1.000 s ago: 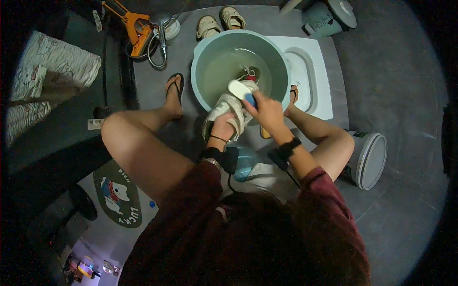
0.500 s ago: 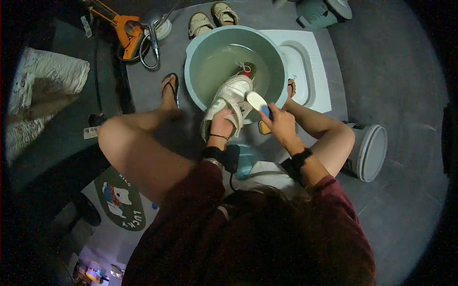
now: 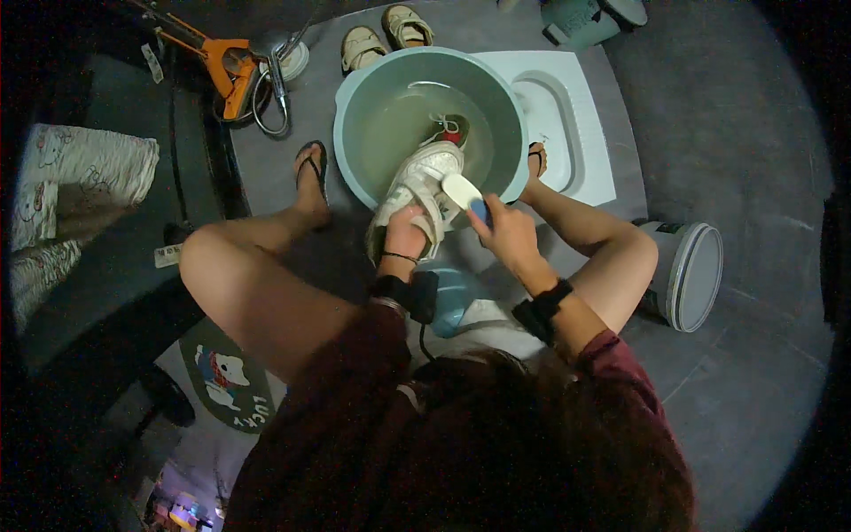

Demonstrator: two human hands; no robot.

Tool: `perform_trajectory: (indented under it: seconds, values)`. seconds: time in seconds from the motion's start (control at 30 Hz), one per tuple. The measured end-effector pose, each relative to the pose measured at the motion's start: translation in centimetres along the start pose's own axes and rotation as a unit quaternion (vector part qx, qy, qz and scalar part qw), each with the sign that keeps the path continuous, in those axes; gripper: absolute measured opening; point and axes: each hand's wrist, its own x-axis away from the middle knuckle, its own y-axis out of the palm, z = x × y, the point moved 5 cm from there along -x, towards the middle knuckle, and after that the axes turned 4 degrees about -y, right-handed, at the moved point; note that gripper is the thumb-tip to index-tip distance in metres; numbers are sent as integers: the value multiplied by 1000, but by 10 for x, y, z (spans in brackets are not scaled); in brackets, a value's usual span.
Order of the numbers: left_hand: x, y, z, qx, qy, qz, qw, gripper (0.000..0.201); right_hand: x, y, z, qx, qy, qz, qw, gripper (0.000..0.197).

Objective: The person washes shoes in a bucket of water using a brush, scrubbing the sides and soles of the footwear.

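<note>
My left hand (image 3: 405,234) is pushed into the opening of a white strapped shoe (image 3: 432,162), which it holds tilted over the near rim of a grey-green basin (image 3: 344,151). In my right hand (image 3: 512,236) is a scrub brush (image 3: 462,191) with a white head and a blue part at the grip. The brush head rests against or just beside the shoe's right side; its bristles are hidden. Cloudy water (image 3: 399,115) fills the basin's lower part. A second, dark shoe (image 3: 454,129) with red and white laces lies in the water, partly covered by the white shoe.
Two pale shoes (image 3: 383,40) stand behind the basin. A white squat toilet (image 3: 585,133) lies to its right. A lidded bucket (image 3: 696,277) is beside my right knee. At the left are an orange tool (image 3: 232,71) and a shower head (image 3: 277,80). A blue tub (image 3: 452,297) sits between my legs.
The brush has moved slightly left, closer to the shoe. A yellow end below my right hand has gone out of sight. The whole view has shifted a little.
</note>
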Motion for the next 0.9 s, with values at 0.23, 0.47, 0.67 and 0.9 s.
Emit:
perform_trajectory:
  seconds: [0.23,0.47,0.67,0.9]
  values:
    - [3,13,-1,-73,24,-1,997,41,-55,-3,3,5,31,57,998,36]
    - [3,13,-1,59,-15,-9,998,49,-54,-7,-3,32,16,29,999,38]
    - [28,45,18,-621,261,36,738,24,-40,8,-39,29,-34,-8,999,40]
    - [22,19,17,-449,151,95,875,9,-60,-11,26,13,123,22,992,44]
